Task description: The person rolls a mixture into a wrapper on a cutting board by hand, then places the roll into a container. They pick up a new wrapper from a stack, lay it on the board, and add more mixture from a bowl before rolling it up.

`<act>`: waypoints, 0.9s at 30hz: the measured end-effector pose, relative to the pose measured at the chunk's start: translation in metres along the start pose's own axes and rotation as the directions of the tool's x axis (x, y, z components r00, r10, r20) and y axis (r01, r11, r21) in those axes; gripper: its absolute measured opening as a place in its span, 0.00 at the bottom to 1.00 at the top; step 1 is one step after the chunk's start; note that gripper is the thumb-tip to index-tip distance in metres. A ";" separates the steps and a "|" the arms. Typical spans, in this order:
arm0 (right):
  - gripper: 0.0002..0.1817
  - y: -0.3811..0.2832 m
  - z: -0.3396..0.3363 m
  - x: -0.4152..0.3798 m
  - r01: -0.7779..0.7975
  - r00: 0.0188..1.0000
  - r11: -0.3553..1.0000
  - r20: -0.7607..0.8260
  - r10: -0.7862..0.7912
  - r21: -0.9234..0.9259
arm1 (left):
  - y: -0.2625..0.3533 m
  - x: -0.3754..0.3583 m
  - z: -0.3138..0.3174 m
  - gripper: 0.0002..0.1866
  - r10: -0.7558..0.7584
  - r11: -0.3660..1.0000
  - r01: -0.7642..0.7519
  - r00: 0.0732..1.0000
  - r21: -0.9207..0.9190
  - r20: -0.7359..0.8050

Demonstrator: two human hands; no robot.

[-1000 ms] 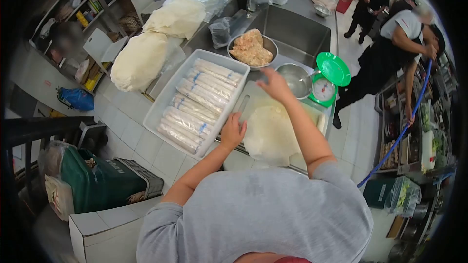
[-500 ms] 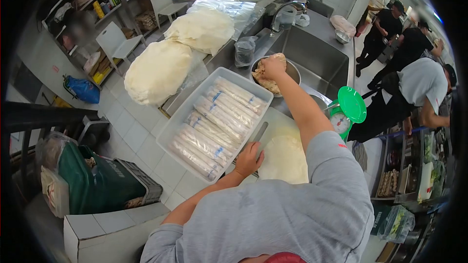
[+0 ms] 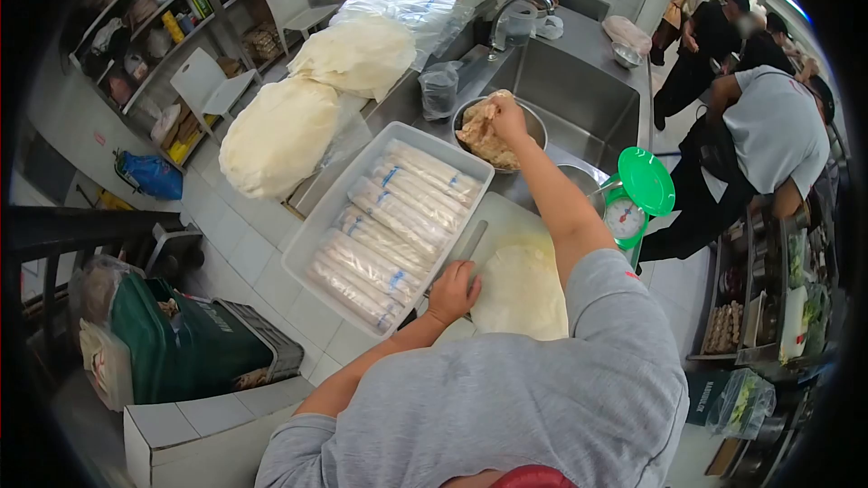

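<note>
My right hand (image 3: 508, 116) is in a metal bowl (image 3: 541, 131), closed on a clump of pale ground filling (image 3: 479, 131). Beside the long side of a plastic tray (image 3: 298, 258), my left hand (image 3: 455, 294) rests on the work surface, fingers loosely apart, holding nothing I can see. A flat metal blade (image 3: 468, 242) lies just beyond it, partly hidden. Pale round wrapper sheets (image 3: 520, 294) lie on the board to the right of my left hand. Several long rolls in clear plastic (image 3: 393, 217) fill the tray.
Two large stacks of wrapper sheets (image 3: 276, 140) lie at the left of the counter. A green scale (image 3: 626, 217) stands right of my right forearm, by the metal sink (image 3: 588, 95). Co-workers (image 3: 768, 126) stand at the right. A green bin (image 3: 181, 343) is lower left.
The view has shifted slightly. My right hand has lifted a little in the bowl, with more filling showing beneath its fingers. My left hand stays beside the tray.
</note>
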State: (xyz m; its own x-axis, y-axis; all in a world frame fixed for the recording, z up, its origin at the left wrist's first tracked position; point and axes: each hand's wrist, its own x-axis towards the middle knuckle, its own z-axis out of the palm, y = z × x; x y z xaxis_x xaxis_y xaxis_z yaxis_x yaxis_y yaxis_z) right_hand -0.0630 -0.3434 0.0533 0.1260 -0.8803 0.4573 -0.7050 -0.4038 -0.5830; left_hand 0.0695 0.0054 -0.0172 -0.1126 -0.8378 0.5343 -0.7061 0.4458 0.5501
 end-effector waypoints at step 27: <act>0.21 0.101 -0.304 -0.105 -0.346 0.919 0.680 -0.089 0.384 -0.646 | 0.002 -0.002 0.010 0.14 -0.044 0.999 0.045 0.998 -0.013 0.050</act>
State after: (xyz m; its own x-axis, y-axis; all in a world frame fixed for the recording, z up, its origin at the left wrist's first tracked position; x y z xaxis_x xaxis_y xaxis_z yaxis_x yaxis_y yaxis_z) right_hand -0.3598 -0.2160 0.1502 -0.2164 -0.9421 0.2562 -0.9742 0.1909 -0.1206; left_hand 0.0611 0.0046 -0.0237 -0.1165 -0.8714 0.4766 -0.7011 0.4120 0.5820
